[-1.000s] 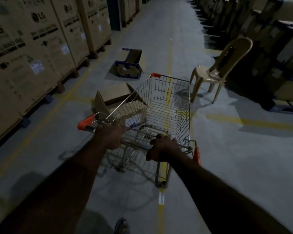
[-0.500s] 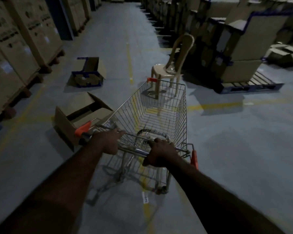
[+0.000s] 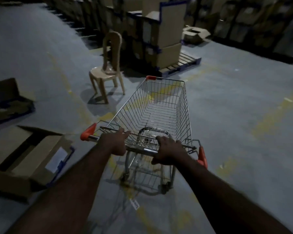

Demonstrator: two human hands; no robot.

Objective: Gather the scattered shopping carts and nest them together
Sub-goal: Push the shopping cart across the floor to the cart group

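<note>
An empty wire shopping cart (image 3: 157, 105) with orange corner caps stands on the grey warehouse floor in front of me, its nose pointing up and slightly right. My left hand (image 3: 114, 143) grips the left part of its metal handle bar. My right hand (image 3: 170, 152) grips the bar near its right end. No other cart is in view.
A tan plastic chair (image 3: 108, 68) stands ahead left of the cart's nose. An open cardboard box (image 3: 32, 156) lies close on my left, a flattened one (image 3: 8, 102) farther left. Stacked boxes on a blue pallet (image 3: 181, 63) sit ahead. Open floor stretches to the right.
The cart and my view have swung to the right. The chair has shifted from right of the cart's nose to its left, and the pallet stack has come into view ahead.
</note>
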